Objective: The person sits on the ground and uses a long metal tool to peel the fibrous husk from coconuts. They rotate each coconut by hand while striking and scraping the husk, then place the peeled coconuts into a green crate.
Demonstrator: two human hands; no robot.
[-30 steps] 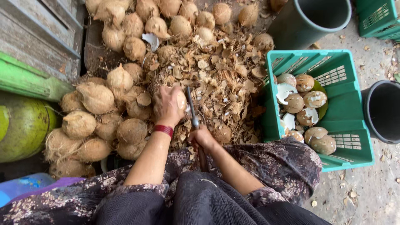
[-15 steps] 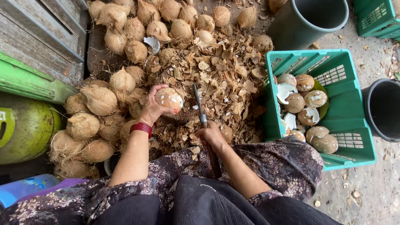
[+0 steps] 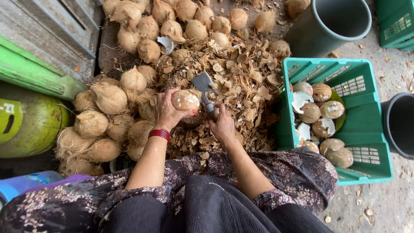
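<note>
Floor: we see rough grey concrete (image 3: 390, 203) at right, littered with small husk chips.
Left wall: we find weathered grey wooden planks (image 3: 47, 30) with a green painted beam (image 3: 39, 73) slanting below them.
Left corner: we note a round green gas cylinder (image 3: 30, 123) and a blue plastic object (image 3: 26, 183) beneath it.
Right side: we see a grey-green bucket (image 3: 332, 26), a dark bucket (image 3: 399, 125) and a green crate corner (image 3: 396, 21).
Light: we judge it even, soft daylight.
</note>
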